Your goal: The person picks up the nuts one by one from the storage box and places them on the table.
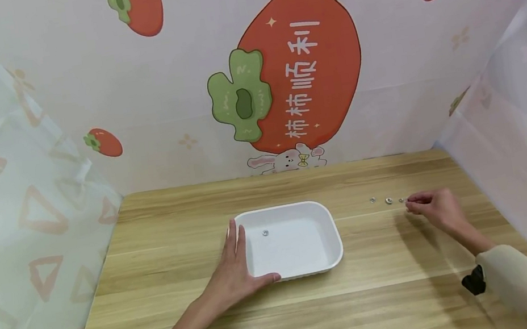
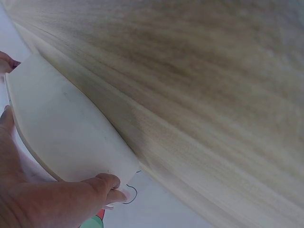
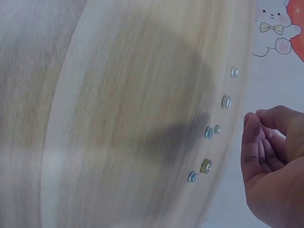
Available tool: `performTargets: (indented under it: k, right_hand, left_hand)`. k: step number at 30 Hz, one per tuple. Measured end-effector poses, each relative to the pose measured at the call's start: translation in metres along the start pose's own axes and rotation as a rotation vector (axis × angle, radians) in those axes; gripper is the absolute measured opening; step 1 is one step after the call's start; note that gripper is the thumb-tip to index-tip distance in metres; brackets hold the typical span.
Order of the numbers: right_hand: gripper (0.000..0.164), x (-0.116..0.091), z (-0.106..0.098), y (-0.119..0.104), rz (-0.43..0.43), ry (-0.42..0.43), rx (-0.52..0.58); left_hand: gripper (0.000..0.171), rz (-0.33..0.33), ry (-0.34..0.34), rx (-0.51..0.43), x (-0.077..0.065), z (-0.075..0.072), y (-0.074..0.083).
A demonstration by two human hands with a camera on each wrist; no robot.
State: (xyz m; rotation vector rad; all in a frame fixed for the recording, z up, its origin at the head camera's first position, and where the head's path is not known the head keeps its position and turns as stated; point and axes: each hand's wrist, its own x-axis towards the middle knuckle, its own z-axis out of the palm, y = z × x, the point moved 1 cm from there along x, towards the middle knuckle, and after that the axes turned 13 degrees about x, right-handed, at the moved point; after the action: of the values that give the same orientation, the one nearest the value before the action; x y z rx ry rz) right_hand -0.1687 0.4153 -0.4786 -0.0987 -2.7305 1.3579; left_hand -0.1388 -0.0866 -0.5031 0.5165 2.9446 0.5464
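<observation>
A white rectangular tray rests on the table, with one small metal nut lying inside near its left end. My left hand spreads round the tray's left side, fingers straight along the left rim and thumb stretched along the near rim. Over to the right, my right hand is just above a row of small metal nuts, its thumb and index fingertips brought together. A tiny nut lies right by those fingertips in the head view. I cannot tell whether they pinch anything.
Several nuts lie spaced along the wooden table, including a brassy one. A printed cloth wall stands behind the table's far edge, and more hanging cloth flanks both sides.
</observation>
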Motion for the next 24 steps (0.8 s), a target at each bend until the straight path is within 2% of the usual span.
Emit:
performTargets:
  k: [4, 11, 15, 24]
  right_hand:
    - [0.016, 0.003, 0.002, 0.0, -0.074, -0.012, -0.108]
    - [0.014, 0.01, 0.008, -0.001, -0.16, -0.091, -0.234]
    - [0.014, 0.013, 0.011, -0.001, -0.174, -0.126, -0.294]
    - [0.009, 0.019, 0.016, -0.001, -0.19, -0.185, -0.336]
  left_hand:
    - [0.14, -0.002, 0.005, 0.001, 0.0, 0.0, 0.001]
    - [0.14, -0.007, 0.005, 0.001, -0.001, 0.0, 0.001]
    - [0.14, -0.011, -0.004, -0.003, -0.001, 0.001, 0.001]
    - [0.14, -0.003, 0.006, -0.001, 0.0, 0.001, 0.0]
